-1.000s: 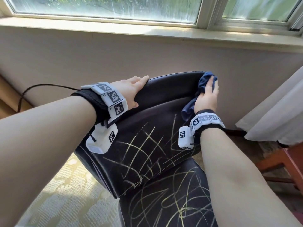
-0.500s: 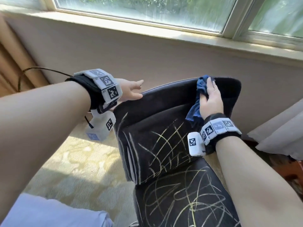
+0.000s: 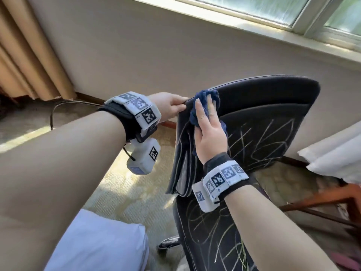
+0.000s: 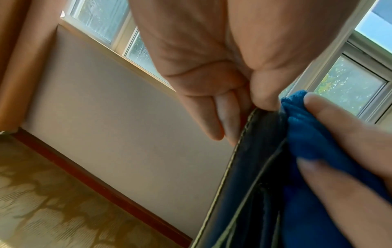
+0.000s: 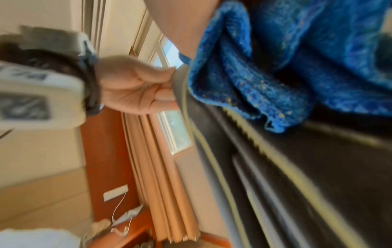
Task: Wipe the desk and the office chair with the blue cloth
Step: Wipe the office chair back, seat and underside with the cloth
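Note:
A black office chair with yellow scribbles on its backrest [image 3: 263, 118] and seat [image 3: 218, 241] stands in front of me. My right hand [image 3: 210, 132] lies with straight fingers on the bunched blue cloth [image 3: 205, 96] and presses it against the backrest's upper left corner. My left hand [image 3: 172, 107] pinches the backrest's left edge just beside the cloth. In the left wrist view its thumb [image 4: 265, 94] is on the front of the edge [image 4: 252, 151] and its fingers behind, with the cloth [image 4: 307, 134] right next to it. The right wrist view shows the cloth [image 5: 265, 70], flecked with yellow, on the backrest [image 5: 318, 176].
A beige wall under a window sill [image 3: 254, 22] is behind the chair. Tan curtains [image 3: 29, 55] hang at the left, a white curtain [image 3: 332, 153] at the right above reddish wooden furniture [image 3: 322, 198]. A black cable [image 3: 64, 104] lies on the patterned carpet [image 3: 127, 192].
My right hand has slid the cloth left along the top of the backrest to its left corner. My left hand went from resting on the top to pinching the left edge. The chair has turned.

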A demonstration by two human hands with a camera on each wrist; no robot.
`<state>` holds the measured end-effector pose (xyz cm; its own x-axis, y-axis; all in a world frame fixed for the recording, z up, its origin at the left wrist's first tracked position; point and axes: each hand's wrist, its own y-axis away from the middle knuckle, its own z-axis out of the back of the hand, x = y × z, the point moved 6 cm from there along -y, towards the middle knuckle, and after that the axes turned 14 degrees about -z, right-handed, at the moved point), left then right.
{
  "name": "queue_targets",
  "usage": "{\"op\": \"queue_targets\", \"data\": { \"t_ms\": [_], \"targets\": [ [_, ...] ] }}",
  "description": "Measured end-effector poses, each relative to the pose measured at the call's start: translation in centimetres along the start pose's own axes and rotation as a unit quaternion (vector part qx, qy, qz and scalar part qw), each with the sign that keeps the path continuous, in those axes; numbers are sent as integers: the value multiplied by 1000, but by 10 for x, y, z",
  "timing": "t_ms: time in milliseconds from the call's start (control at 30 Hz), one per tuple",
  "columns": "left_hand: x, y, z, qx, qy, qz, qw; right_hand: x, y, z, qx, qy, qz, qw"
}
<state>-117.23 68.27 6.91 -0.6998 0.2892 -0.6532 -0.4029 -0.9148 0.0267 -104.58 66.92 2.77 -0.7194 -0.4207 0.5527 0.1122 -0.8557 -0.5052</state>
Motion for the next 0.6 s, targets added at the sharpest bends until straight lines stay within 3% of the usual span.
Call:
{"op": "queue_targets", "data": {
  "t_ms": [100, 233, 300, 367, 467, 533, 600],
  "targets": [
    [5, -1, -1, -6, -15, -10, 1000, 3, 42, -24, 30, 48, 72, 996],
    [4, -5, -3, -6, -9, -14, 1000, -9, 95, -39, 153, 139, 154, 966],
    [5, -7, -4, -10, -13, -15, 1000, -11, 92, -18, 127, 103, 94, 982],
    [6, -7, -6, -18, 11, -15, 1000, -7, 74, 16, 33, 32, 18, 999],
    [10, -3, -10, -22, 69, 2, 997, 5, 35, 54, -74, -37, -31, 996],
    [10, 1, -12, -25, 100, 2, 995, 11, 16, 54, -70, -47, -50, 995],
    [9, 6, -12, -31, 130, 2, 991, 13, 9, 38, -17, -38, -68, 997]
  ]
}}
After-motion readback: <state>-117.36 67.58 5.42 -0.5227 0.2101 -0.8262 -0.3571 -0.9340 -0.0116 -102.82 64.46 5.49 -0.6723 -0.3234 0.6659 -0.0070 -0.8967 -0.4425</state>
